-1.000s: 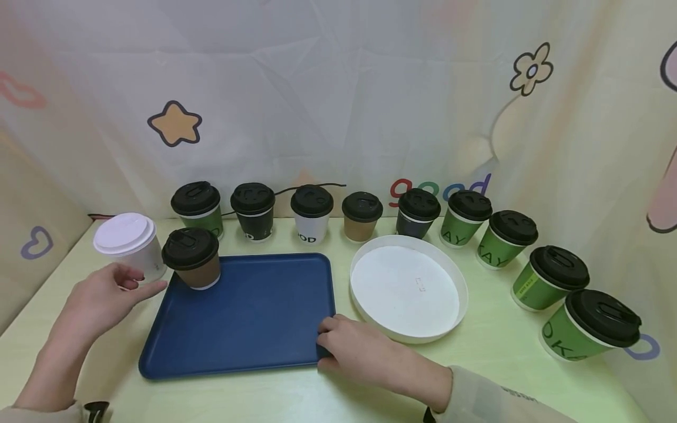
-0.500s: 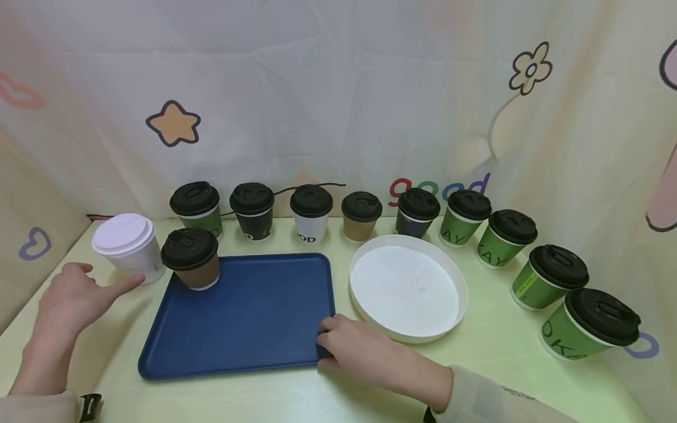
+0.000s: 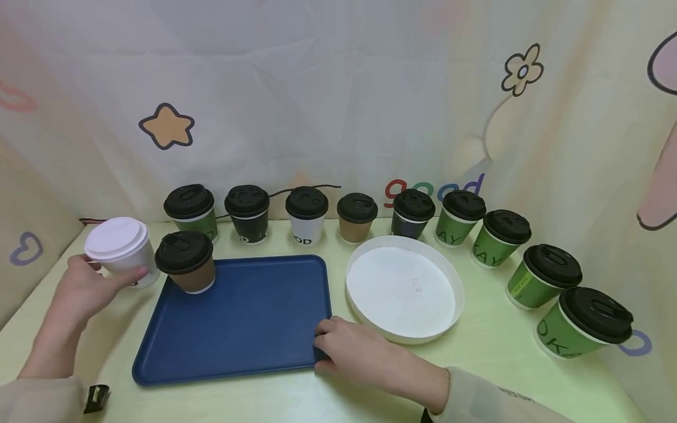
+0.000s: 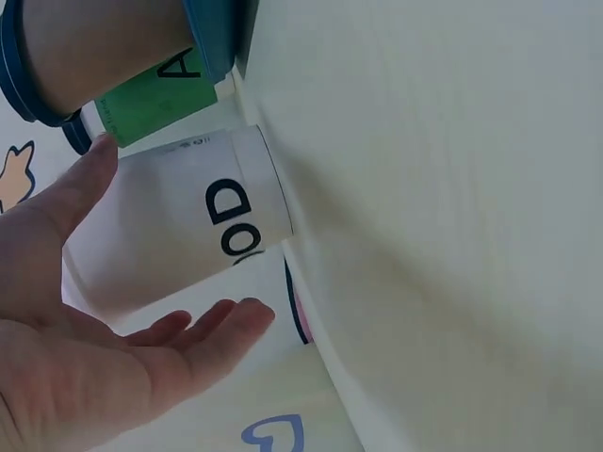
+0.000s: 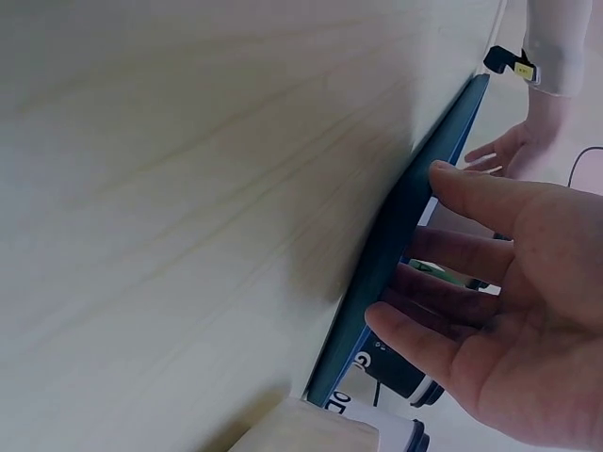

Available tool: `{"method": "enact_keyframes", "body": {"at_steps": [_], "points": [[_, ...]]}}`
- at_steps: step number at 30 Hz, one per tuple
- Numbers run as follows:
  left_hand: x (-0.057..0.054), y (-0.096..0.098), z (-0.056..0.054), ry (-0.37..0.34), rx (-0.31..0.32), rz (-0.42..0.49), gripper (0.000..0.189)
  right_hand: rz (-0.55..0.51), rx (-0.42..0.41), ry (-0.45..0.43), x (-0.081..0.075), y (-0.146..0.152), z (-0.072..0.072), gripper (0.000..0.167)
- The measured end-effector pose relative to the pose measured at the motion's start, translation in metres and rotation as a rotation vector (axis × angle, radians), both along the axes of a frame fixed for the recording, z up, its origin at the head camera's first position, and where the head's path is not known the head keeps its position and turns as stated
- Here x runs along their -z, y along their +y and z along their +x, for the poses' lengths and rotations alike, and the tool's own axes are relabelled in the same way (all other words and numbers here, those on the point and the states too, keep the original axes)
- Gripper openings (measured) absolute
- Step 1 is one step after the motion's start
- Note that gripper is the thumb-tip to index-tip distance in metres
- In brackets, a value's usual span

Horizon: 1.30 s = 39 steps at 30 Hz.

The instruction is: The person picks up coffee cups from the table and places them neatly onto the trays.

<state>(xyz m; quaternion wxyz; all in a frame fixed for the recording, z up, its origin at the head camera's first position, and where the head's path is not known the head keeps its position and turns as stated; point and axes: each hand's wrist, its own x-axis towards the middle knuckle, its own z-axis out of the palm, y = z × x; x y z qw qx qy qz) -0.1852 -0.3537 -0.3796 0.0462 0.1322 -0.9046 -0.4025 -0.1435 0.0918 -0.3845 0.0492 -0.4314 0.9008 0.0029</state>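
The left hand (image 3: pixel 84 288) cups the white cup (image 3: pixel 120 249) at the far left of the surface (image 3: pixel 296 399) — thumb and fingers spread wide around its wall, seemingly touching it without a firm grip. Just right of it, a brown cup (image 3: pixel 186 261) stands in the blue tray's (image 3: pixel 238 317) far-left corner. The right hand (image 3: pixel 354 352) rests on the tray's near-right corner, fingers loosely curled over the rim.
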Motion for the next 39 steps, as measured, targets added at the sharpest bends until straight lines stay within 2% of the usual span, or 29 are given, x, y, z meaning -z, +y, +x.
{"method": "enact_keyframes", "body": {"at_steps": [5, 7, 10, 26, 36, 39], "points": [[0.006, 0.003, -0.006, 0.113, 0.048, 0.05, 0.098, 0.007, 0.01, -0.008, 0.0, -0.001, 0.001, 0.026], [0.008, 0.003, -0.007, 0.162, 0.068, 0.039, 0.09, 0.006, 0.011, -0.009, 0.001, -0.001, 0.001, 0.026], [0.008, 0.003, -0.008, 0.184, 0.06, 0.01, 0.083, 0.003, 0.012, -0.009, 0.001, -0.001, 0.0, 0.026], [0.004, -0.004, -0.001, 0.152, 0.05, -0.023, 0.081, -0.018, 0.003, -0.006, -0.001, -0.001, -0.001, 0.026], [-0.001, -0.001, 0.016, 0.106, 0.012, -0.064, 0.096, -0.018, 0.004, -0.006, -0.001, -0.001, -0.002, 0.025], [-0.003, 0.0, 0.02, 0.115, 0.017, -0.086, 0.097, -0.014, 0.007, -0.013, -0.001, -0.001, -0.001, 0.025]]}}
